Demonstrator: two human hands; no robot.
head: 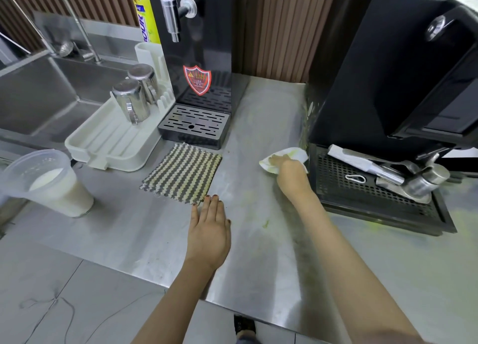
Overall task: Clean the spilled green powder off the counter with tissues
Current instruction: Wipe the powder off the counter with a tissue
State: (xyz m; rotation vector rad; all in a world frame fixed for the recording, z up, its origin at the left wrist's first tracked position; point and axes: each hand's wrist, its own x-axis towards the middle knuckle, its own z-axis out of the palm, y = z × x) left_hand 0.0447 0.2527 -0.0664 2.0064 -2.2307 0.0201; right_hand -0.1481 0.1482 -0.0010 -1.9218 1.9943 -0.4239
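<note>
well, right hand (291,174): reaches forward, holds a bunched white tissue (284,156) down on the counter (258,261); its fingertips are tucked into the folds and mostly hidden.
tissue: stained yellow-green, lies against the front left corner of the black machine (388,72), touching the edge of its perforated tray (362,199).
left hand (209,230): released, flat, palm down on the steel, fingers straight and together; the fingertips touch the near corner of the woven mat (181,173).
green powder (266,223): a small smear on the counter between the two arms; faint greenish haze on the steel near it; more specks on the machine's left side wall, just above the tissue; a yellow-green trace along the tray's near edge.
woven mat: striped, lies flat in front of the water dispenser's drip tray (194,125).
perforated tray: carries a steel pitcher (424,183) on its side and a paper-wrapped item.
left side: a plastic cup of milk (51,186) at the counter edge; a white drying rack (111,147) with two upturned steel jugs (129,100); a sink (38,98) beyond.
</note>
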